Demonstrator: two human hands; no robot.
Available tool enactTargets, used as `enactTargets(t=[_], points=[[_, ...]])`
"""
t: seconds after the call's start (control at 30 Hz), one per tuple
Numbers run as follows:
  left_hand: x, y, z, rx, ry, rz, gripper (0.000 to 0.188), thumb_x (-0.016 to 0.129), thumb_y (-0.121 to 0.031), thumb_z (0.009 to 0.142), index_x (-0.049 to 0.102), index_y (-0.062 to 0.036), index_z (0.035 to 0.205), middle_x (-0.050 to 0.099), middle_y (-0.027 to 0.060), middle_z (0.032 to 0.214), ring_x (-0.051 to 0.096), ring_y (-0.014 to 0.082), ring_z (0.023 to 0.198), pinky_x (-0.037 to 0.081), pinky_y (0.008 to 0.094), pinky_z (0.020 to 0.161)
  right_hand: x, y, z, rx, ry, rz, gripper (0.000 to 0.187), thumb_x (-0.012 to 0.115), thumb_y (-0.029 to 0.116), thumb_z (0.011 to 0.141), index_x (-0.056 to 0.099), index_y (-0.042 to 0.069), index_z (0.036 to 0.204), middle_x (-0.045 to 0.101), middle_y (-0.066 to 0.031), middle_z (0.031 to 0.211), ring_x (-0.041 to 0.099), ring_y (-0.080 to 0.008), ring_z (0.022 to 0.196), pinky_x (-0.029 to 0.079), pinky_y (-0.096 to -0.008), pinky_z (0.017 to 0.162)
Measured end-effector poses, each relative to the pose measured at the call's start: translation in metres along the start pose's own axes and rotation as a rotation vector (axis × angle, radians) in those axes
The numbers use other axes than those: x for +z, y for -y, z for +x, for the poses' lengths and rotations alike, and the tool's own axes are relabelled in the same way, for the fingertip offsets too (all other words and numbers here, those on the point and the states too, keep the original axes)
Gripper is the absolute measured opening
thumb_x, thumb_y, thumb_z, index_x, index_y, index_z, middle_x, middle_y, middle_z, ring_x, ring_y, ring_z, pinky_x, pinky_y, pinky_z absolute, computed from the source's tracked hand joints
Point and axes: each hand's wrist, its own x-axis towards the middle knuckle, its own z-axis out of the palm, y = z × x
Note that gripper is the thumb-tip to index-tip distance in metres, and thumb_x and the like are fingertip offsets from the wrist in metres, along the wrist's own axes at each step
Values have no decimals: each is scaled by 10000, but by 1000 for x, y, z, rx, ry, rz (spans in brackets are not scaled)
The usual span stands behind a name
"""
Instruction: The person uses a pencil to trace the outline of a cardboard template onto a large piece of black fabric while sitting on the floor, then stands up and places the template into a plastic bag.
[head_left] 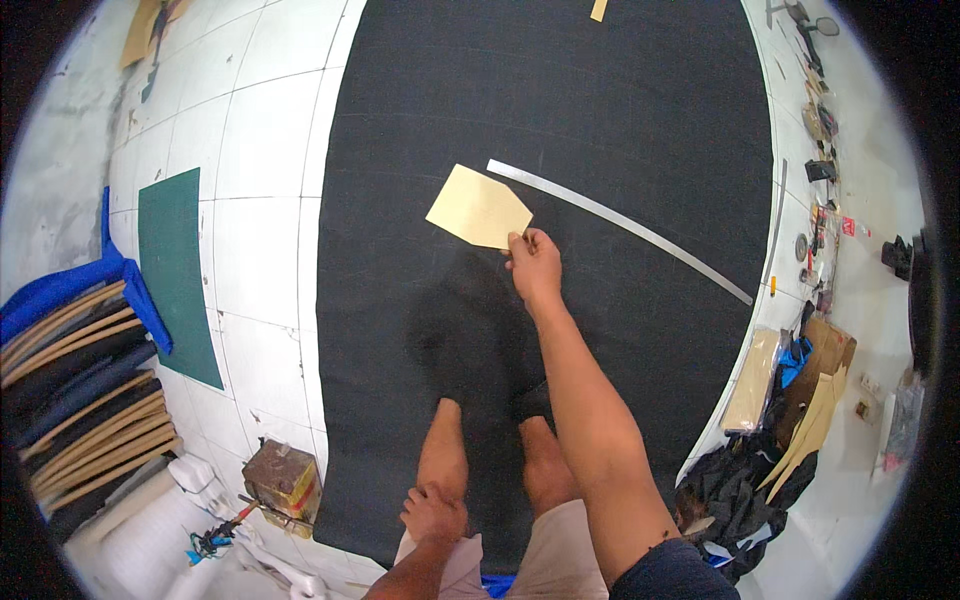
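Observation:
My right hand point(535, 262) pinches the near corner of a cream card pattern piece point(478, 208), flat with one pointed end. The card is over a large sheet of black fabric point(620, 370) on the floor; whether it touches the cloth I cannot tell. Just beyond it and to the right, a long metal ruler point(620, 221) lies slantwise on the fabric. My left hand point(435, 512) rests on my left leg just below the shorts, holding nothing, its fingers laid over the skin. My bare legs stand on the cloth at the near side.
On the left lie a green mat point(180, 280) and fabric rolls point(90, 400) under blue cloth. A worn metal tin point(283, 480) stands by the fabric's near left edge. Along the right wall are small tools, a black cloth heap point(735, 500) and cardboard pieces point(808, 425).

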Motion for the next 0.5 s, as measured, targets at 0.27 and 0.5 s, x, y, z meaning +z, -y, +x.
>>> enactTargets(t=[0.27,0.5], points=[[7,7,4,15,-42,-54,586,596,-405,885,511,-55,1347,515,209,1259,559,386,1166,463,528,953,26,-1,3,-46,19,-102,331,628,253,988,632,-37,1148,736,-112,907,714,-170,753,553,-334,668],[11,8,4,21,-28,-75,636,575,-404,886,497,-26,1391,518,222,1264,558,392,1158,461,521,955,38,2,-1,-75,61,-15,306,624,253,988,639,-14,1137,740,-123,902,710,-172,721,546,-332,663]])
